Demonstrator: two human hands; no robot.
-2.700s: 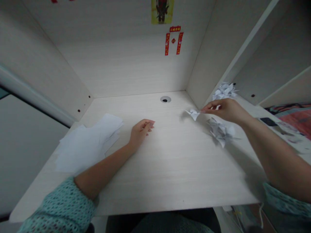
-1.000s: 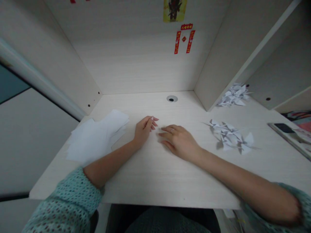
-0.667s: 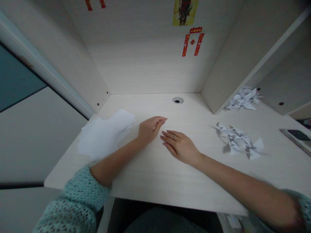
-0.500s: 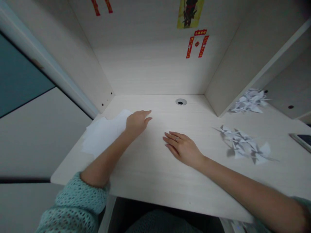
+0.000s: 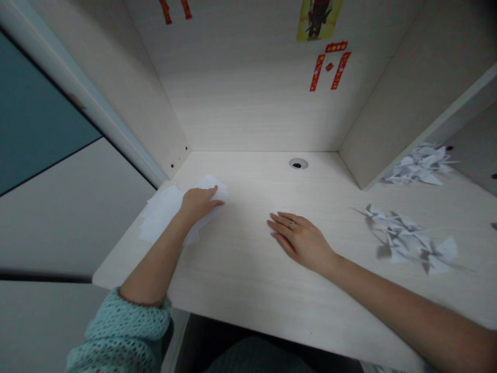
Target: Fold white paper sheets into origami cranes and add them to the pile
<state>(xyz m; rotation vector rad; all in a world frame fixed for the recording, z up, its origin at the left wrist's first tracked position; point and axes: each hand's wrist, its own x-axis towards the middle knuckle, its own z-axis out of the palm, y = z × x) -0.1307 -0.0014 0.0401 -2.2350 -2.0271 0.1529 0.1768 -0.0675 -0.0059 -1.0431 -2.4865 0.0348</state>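
White paper sheets [image 5: 161, 210] lie loosely piled on the left of the desk. My left hand [image 5: 200, 203] rests over their right part, its thumb and index finger apart, with a sheet showing around the fingertips. The other fingers of that hand are hidden beneath it. My right hand [image 5: 301, 238], wearing a ring, lies open on the bare desktop, palm down with fingers stretched to the left. To its right sits a cluster of folded white paper pieces [image 5: 407, 235] with pointed ends, apart from the hand.
Another heap of folded paper [image 5: 421, 165] lies behind the upright divider [image 5: 392, 119] at right. A round cable hole [image 5: 298, 163] is set near the back panel. Red paper strips [image 5: 340, 71] and a yellow picture [image 5: 319, 20] are stuck on that panel.
My left hand has moved left and toward me, onto the paper sheets, and the sheets under it have shifted. My right hand stays in place on the desk. The view has turned slightly left.
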